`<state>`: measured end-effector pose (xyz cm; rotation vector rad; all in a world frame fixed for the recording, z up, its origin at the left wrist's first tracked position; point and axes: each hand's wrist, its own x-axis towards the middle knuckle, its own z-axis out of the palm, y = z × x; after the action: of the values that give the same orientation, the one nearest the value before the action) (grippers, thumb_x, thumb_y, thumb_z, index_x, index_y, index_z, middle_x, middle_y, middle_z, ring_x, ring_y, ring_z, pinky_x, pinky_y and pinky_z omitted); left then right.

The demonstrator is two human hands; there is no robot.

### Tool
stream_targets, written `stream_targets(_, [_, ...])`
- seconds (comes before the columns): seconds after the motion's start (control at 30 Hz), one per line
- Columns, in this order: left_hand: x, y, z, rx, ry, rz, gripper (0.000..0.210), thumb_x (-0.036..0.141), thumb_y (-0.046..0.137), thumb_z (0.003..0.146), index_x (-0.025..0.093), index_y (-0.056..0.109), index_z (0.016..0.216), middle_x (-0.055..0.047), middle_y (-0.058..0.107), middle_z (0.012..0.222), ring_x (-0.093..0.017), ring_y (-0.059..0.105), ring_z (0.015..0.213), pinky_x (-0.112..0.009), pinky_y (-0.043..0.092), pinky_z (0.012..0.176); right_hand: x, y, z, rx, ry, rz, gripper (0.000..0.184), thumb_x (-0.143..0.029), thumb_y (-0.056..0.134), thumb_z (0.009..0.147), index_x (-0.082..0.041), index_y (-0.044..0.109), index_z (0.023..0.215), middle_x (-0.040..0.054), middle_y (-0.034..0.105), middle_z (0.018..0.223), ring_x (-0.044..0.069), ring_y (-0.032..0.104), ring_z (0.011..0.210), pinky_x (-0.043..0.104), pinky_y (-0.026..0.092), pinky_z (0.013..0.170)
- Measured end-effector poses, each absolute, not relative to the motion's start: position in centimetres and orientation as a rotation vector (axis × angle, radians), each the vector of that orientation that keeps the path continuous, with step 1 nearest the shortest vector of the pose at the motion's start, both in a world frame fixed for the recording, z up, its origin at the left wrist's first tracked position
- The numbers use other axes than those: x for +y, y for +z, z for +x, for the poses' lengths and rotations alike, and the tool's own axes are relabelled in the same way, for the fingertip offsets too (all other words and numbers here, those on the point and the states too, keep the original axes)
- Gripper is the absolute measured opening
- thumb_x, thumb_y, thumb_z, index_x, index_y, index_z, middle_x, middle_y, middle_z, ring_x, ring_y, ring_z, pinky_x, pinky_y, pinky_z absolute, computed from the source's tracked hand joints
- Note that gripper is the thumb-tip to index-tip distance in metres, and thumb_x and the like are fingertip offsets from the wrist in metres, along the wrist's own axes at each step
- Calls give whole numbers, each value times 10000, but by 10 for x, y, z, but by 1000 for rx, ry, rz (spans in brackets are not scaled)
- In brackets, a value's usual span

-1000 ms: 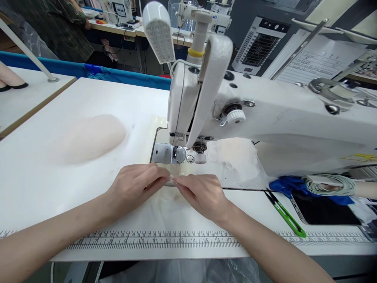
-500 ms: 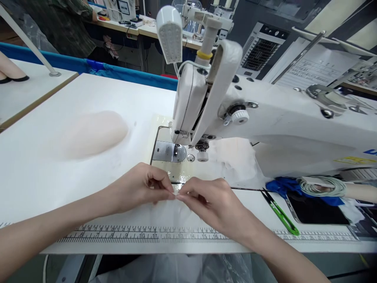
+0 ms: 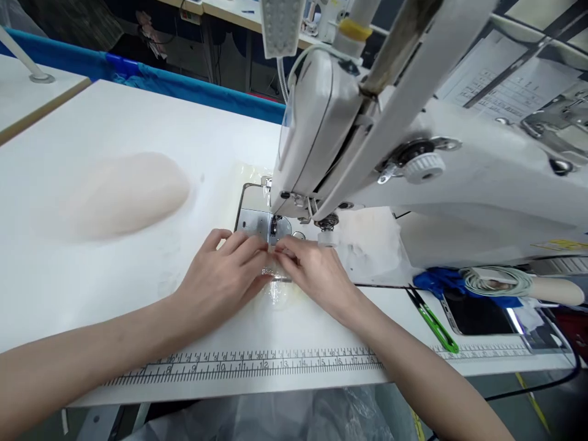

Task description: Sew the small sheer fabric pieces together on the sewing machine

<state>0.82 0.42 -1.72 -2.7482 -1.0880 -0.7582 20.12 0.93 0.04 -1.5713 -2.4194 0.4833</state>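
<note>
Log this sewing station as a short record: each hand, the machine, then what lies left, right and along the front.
Left hand: fingertips near the metal plate; grip unclear
Right hand: facing the left, fingers bent; grip unclear
Machine: white sewing machine
Left: pale rounded piece
Right: green-handled tool, blue cloth, coiled cord
Front: printed ruler

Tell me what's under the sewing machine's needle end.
The metal needle plate and presser foot show there. The left hand and right hand cover part of the plate's near edge; anything between their fingertips can't be made out.
</note>
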Motion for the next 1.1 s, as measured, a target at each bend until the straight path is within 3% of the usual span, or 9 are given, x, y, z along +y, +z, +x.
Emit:
stream_targets(0.1, [-4, -16, 7, -897, -717, -2629, 150, 121, 546, 939, 169, 677, 994, -5, 731, 1025, -190, 631, 894, -393, 386, 822, 10, -5, 203, -2471, 302, -1577, 228, -260, 433, 998, -203, 653, 1001, 19, 681, 770, 123, 596, 627, 230, 324, 524])
stream_targets(0.27, [-12, -17, 8, -933, -598, -2629, 249, 264, 468, 1009, 169, 661, 1133, -12, 693, 1214, -216, 620, 1038, -409, 383, 847, 6, -12, 212, -2523, -387, -1356, 271, -89, 443, 949, -169, 676, 1063, 53, 732, 988, 77, 536, 537, 262, 238, 423])
stream_targets(0.37, [-8, -19, 9, -963, -612, -2647, 248, 255, 477, 1006, 178, 645, 1171, -7, 693, 1215, -215, 621, 1074, -404, 386, 853, 2, -12, 215, -2428, -601, -1120, 289, -30, 488, 912, -181, 704, 1031, -3, 746, 1030, 65, 550, 581, 255, 320, 462])
stream_targets(0.47, [-1, -20, 9, -994, -621, -2660, 255, 245, 477, 1007, 184, 623, 1207, 2, 698, 1206, -214, 618, 1103, -404, 382, 869, -1, -13, 214, -2439, -562, -1179, 232, -130, 528, 946, -177, 707, 1086, 1, 758, 1011, 126, 615, 786, 270, 391, 565])
stream_targets(0.57, [3, -20, 8, -1007, -613, -2661, 255, 249, 453, 1017, 200, 617, 1205, 13, 694, 1212, -215, 614, 1118, -411, 372, 876, 1, -14, 211, -2538, -484, -1314, 296, -255, 489, 989, -134, 678, 1183, 63, 722, 1154, 197, 603, 921, 318, 422, 665])
stream_targets(0.67, [3, -19, 8, -1009, -594, -2640, 260, 256, 446, 1018, 205, 605, 1217, -1, 692, 1215, -225, 613, 1126, -421, 369, 868, 3, -14, 211, -2560, -413, -1395, 325, -279, 450, 1008, -146, 677, 1199, 69, 693, 1220, 217, 583, 959, 356, 422, 768])
stream_targets(0.77, [1, -16, 7, -1012, -550, -2638, 262, 241, 455, 1011, 205, 591, 1233, -27, 675, 1243, -239, 611, 1144, -433, 364, 863, 4, -12, 211, -2562, -341, -1446, 350, -296, 419, 1022, -150, 675, 1211, 85, 731, 1122, 234, 570, 1016, 377, 402, 828])
stream_targets(0.9, [2, -15, 9, -1011, -509, -2652, 256, 232, 452, 1007, 209, 597, 1216, -39, 674, 1243, -253, 607, 1160, -448, 364, 858, 4, -12, 211, -2564, -269, -1497, 395, -317, 376, 1035, -126, 647, 1248, 115, 747, 1036, 251, 554, 1061, 399, 388, 859])
stream_targets(1.1, [4, -15, 12, -1009, -495, -2612, 255, 240, 449, 1010, 162, 624, 1178, -63, 678, 1233, -252, 605, 1164, -443, 375, 858, 8, -14, 212, -2557, -277, -1494, 384, -309, 381, 1031, -139, 609, 1289, 107, 718, 1133, 257, 548, 1058, 407, 380, 861])
